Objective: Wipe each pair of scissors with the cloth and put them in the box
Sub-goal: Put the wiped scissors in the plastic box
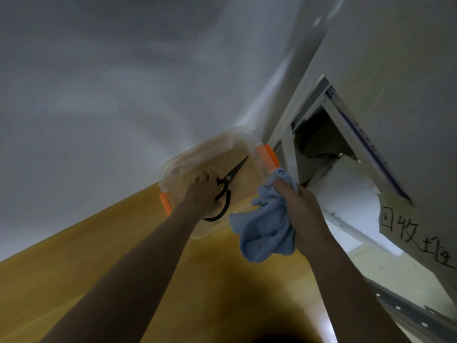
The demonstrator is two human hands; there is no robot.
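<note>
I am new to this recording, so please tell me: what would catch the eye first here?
The black scissors in the middle, held by the left hand over the clear box with orange clips. Just to the right, the right hand grips a crumpled blue cloth. Both are above the wooden table.

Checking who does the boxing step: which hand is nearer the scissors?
Left. The left hand grips the scissors by the handles over the box; the right hand holds the cloth beside them.
</note>
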